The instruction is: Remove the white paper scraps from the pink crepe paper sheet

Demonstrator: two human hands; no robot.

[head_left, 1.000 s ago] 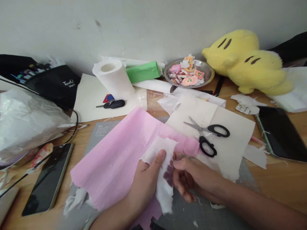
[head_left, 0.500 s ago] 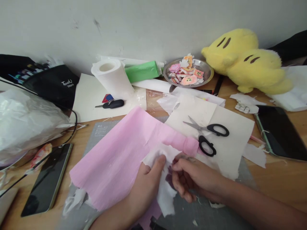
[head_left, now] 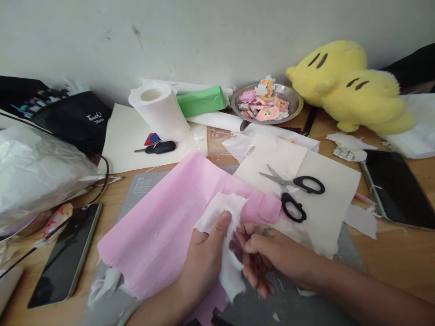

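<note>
My left hand (head_left: pixel 207 253) is closed on a torn piece of white tissue (head_left: pixel 220 210), its thumb on top. Beside it my right hand (head_left: pixel 261 253) pinches a small dark purple piece (head_left: pixel 235 246) at the tissue's right edge. Under and behind both hands lies a large sheet of pink paper (head_left: pixel 159 226), crumpled toward its right end. Scissors (head_left: pixel 288 183) with black handles rest half-open on cream paper (head_left: pixel 326 203), just beyond my right hand.
A grey cutting mat (head_left: pixel 142 183) lies underneath. Farther back are a white roll (head_left: pixel 163 113), a metal plate (head_left: pixel 295 113) of paper cutouts and yellow plush toys (head_left: pixel 363 99). Phones lie left (head_left: pixel 64 258) and right (head_left: pixel 401 185); a plastic bag (head_left: pixel 41 167) sits left.
Both hands have shifted slightly left. The white tissue has moved with them, and its upper part now stands higher and flatter over the pink paper.
</note>
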